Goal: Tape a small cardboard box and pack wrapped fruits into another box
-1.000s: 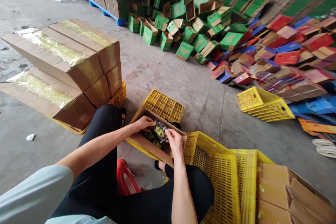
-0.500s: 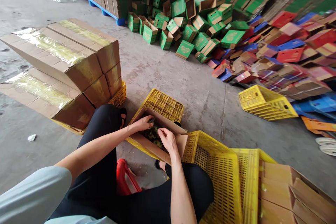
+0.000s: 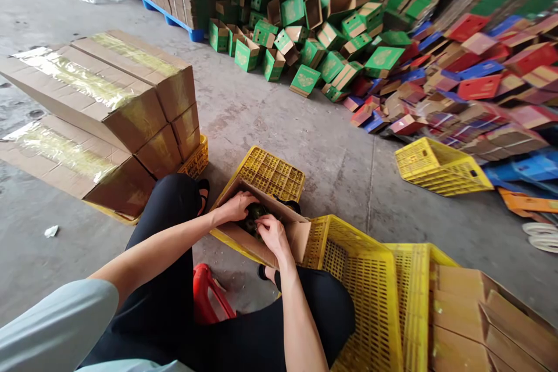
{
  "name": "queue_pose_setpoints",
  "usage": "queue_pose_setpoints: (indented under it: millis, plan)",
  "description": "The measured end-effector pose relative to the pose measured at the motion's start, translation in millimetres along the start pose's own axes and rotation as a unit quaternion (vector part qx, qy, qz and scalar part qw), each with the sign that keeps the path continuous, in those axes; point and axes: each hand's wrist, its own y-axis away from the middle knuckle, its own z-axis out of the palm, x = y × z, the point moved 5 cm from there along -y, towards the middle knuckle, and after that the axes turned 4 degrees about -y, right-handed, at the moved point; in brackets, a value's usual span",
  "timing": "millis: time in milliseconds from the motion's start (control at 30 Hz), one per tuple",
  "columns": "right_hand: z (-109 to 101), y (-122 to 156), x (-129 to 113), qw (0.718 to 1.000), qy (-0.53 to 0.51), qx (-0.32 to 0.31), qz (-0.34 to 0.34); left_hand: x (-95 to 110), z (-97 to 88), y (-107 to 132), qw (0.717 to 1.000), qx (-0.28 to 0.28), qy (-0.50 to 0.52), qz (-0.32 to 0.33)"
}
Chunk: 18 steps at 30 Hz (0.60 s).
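An open cardboard box (image 3: 299, 239) rests on an upturned yellow crate (image 3: 272, 173) between my knees. Dark green, shiny contents (image 3: 253, 218) lie inside it; their kind is too dark and small to make out. My left hand (image 3: 238, 207) reaches over the box's left end, fingers bent down into the contents, the tips hidden. From the near side my right hand (image 3: 272, 232) dips in, thumb and fingers pinched together at the contents close to the left hand. What either hand grips is hidden.
Yellow crates (image 3: 361, 279) stand against the box on the right, flat cartons (image 3: 462, 314) beyond them. Taped cartons (image 3: 104, 104) are stacked at left. A red stool (image 3: 209, 296) is below me. Green boxes (image 3: 305, 78) and red and blue boxes (image 3: 479, 87) lie heaped ahead.
My right hand has moved a little left, deeper over the contents and closer to my left hand. My left hand has shifted slightly right, its fingers lower in the box.
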Motion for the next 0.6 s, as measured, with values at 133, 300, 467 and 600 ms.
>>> queue_pose_setpoints:
  millis: [133, 300, 467, 600]
  plan:
    - [-16, 3, -5, 0.984, -0.177, 0.016, 0.023, 14, -6.3, -1, 0.997, -0.041, 0.057, 0.042]
    - [-29, 3, -2, 0.952, -0.289, 0.078, 0.061, 15, -16.8, -2, 0.992, -0.053, 0.116, -0.006]
    - [-17, 5, -2, 0.957, -0.269, 0.017, 0.108, 14, -26.5, 0, 0.978, 0.034, 0.193, -0.074]
    - [2, 11, -9, 0.954, -0.251, -0.099, 0.131, 21, -25.5, 4, 0.951, 0.04, 0.289, -0.105]
